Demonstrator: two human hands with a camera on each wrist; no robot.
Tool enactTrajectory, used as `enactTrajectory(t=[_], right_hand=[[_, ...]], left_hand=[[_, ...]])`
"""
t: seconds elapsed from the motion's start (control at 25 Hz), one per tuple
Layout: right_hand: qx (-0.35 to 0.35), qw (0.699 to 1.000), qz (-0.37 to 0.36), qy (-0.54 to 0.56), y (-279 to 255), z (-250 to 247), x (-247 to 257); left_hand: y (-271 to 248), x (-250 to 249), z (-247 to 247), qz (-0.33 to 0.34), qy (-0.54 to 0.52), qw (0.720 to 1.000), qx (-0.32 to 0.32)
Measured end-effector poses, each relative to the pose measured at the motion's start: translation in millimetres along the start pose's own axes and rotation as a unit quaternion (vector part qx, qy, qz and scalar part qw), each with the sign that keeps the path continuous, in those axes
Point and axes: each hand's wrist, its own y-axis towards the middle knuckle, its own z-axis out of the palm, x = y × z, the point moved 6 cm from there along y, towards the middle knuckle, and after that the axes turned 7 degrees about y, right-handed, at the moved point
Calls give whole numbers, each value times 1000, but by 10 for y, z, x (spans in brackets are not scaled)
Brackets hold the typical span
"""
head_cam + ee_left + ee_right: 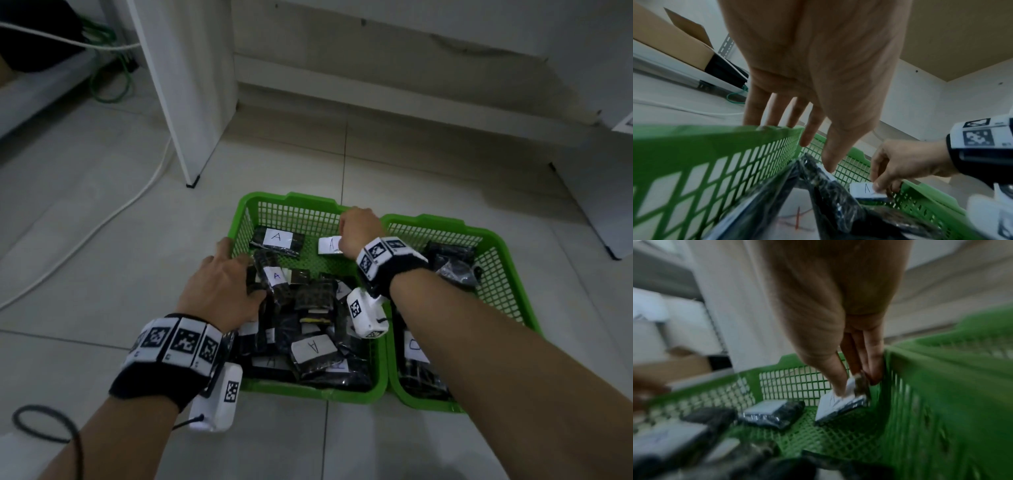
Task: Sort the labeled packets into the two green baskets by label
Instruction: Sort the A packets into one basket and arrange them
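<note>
Tiled floor (102, 240); in left green basket (291, 200), right hand (359, 229) pinches A packet (329, 245); left hand (219, 284) seems straight-fingered.

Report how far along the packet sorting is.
Looks done: several packets marked A lie in the left basket, and dark packets sit in the right basket, their labels mostly hidden. In hand: the right hand pinches an A packet in the left basket's far corner; the left hand is open at that basket's left wall. Left: the pile there shows unreadable labels, so probably more sorting.
</note>
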Motion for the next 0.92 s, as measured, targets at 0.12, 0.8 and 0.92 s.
enactTrajectory(t=[0.12, 0.8, 0.92], right_hand=[[7, 991, -77, -111, -42, 39, 204], [65, 994, -91, -20, 53, 239, 533], [117, 981, -123, 89, -191, 386, 804]], left_hand=[[17, -10, -78, 6, -12, 1000, -11], [144, 153, -153, 4, -48, 998, -40], [190, 209, -94, -6, -53, 998, -41]])
